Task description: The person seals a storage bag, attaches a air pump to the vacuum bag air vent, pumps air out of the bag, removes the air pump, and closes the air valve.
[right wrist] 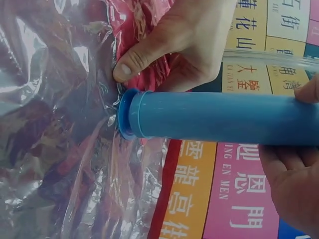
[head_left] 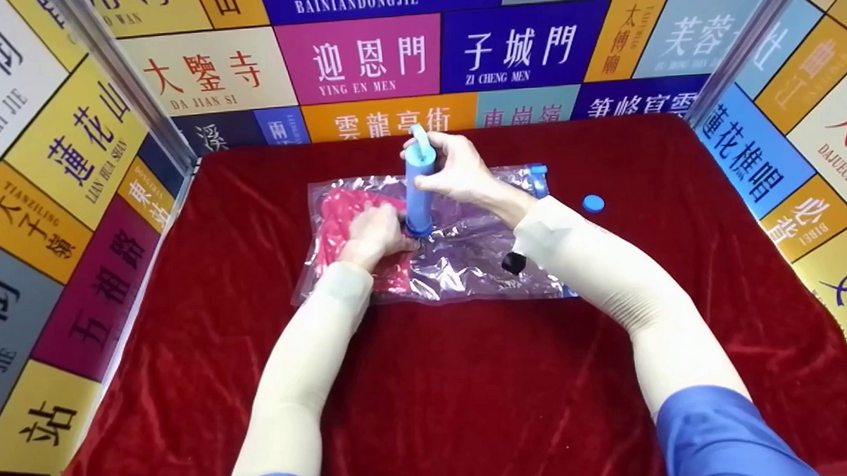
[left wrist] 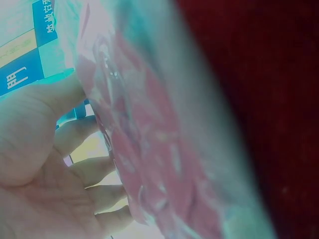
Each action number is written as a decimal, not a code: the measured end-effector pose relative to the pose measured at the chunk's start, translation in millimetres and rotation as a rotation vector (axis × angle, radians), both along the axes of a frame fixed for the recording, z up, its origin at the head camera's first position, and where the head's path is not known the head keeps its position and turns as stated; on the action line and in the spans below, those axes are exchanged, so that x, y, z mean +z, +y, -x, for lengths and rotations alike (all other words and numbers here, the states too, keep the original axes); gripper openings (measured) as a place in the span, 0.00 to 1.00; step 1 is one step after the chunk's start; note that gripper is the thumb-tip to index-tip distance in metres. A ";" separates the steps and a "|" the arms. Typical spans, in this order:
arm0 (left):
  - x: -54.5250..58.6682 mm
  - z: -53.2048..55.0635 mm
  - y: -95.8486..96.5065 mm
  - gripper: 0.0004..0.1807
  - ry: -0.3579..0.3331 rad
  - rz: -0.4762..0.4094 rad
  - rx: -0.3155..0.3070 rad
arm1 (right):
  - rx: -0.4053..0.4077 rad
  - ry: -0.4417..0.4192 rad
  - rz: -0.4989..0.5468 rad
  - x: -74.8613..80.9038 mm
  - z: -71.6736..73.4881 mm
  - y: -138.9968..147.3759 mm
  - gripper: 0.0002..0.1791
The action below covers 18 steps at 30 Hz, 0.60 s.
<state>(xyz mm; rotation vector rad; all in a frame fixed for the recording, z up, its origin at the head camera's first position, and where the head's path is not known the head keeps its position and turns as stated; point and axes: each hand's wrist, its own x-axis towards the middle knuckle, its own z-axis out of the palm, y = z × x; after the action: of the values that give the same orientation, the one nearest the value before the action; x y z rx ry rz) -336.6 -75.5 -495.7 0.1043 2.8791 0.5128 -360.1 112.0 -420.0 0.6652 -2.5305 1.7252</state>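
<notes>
My right hand (head_left: pixel 460 170) grips the blue cylinder of a hand pump (head_left: pixel 418 196), which stands upright with a pale blue handle (head_left: pixel 418 138) at its top. The pump's foot meets a blue valve (right wrist: pixel 127 113) on a clear plastic vacuum bag (head_left: pixel 467 272). Inside the bag's left part lies pink cloth (head_left: pixel 348 202). Beside the pump's foot, my left hand (head_left: pixel 374 233) presses on the bag with its thumb close to the valve. In the left wrist view, that hand's fingers (left wrist: pixel 94 172) are spread and reach to the bag.
A round blue cap (head_left: pixel 593 203) lies on the red cloth (head_left: pixel 470 377) to the right of the bag. Near my right sleeve is a small black object (head_left: pixel 514 263). Blue pieces (head_left: pixel 536 169) sit at the bag's right end. Sign-covered panels (head_left: pixel 361 57) stand around the table.
</notes>
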 end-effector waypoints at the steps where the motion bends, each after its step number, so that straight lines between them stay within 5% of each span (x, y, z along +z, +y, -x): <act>1: -0.2 0.0 0.1 0.38 0.000 -0.001 0.000 | -0.026 0.021 -0.043 -0.4 -1.3 -0.4 0.32; 5: -1.1 0.6 0.4 0.39 0.009 0.009 -0.006 | -0.220 0.119 -0.246 -2.4 -8.0 -2.7 0.40; 9: -1.4 1.2 0.4 0.39 0.017 0.024 -0.019 | -0.356 0.173 -0.300 -5.4 -12.7 -4.9 0.42; 18: 0.5 1.3 0.5 0.36 -0.003 0.013 -0.018 | -0.332 0.155 -0.225 -4.6 -14.4 -3.0 0.32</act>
<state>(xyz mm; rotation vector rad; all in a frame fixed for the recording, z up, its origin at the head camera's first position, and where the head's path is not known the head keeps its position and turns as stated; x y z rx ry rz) -337.9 -75.0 -495.2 0.1273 2.8756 0.4898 -345.7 109.0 -424.6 0.3400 -2.5670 1.2489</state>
